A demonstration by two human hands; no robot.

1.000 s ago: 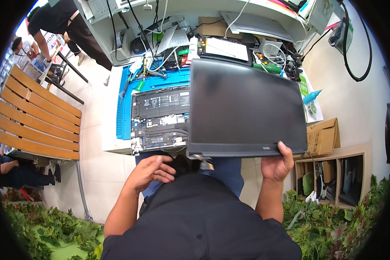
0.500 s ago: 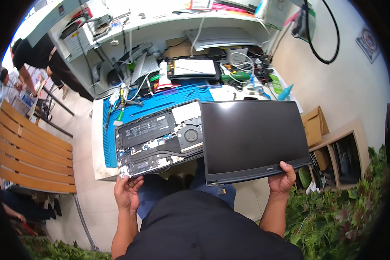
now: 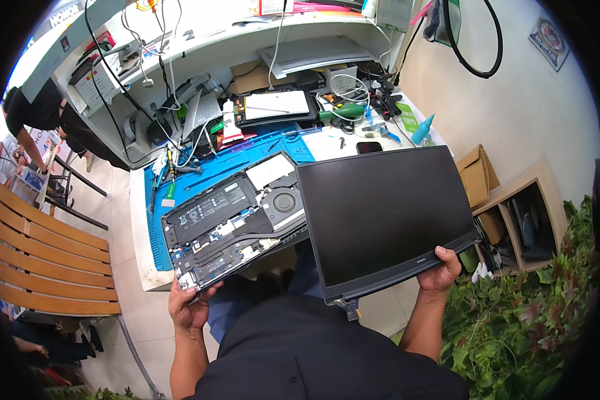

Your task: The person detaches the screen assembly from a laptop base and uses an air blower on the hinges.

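My left hand (image 3: pixel 191 308) grips the near left corner of an opened laptop base (image 3: pixel 237 217), thumb on top and fingers underneath. The base's battery, round fan and circuit boards lie exposed. With my right hand (image 3: pixel 440 270) I hold a dark laptop screen (image 3: pixel 387 207) by its lower right edge, thumb on the front bezel. A loose hinge and a short cable end (image 3: pixel 351 309) hang from the screen's lower left corner. The screen's left edge overlaps the base's right end; whether they touch I cannot tell. Much of the base rests over a blue work mat (image 3: pixel 157 233).
Tools and a green-handled screwdriver (image 3: pixel 343 112) lie at the back of the white bench, near a tablet-like device (image 3: pixel 277 107) and a phone (image 3: pixel 369 147). A wooden shelf unit (image 3: pixel 513 213) and leafy plants (image 3: pixel 513 313) stand right; a slatted wooden bench (image 3: pixel 50 247) stands left, with a person (image 3: pixel 43 120) beyond.
The screen has tilted, its lower left corner dropping, and the hinge with its cable shows more. The view has shifted slightly. Both hands keep their holds.
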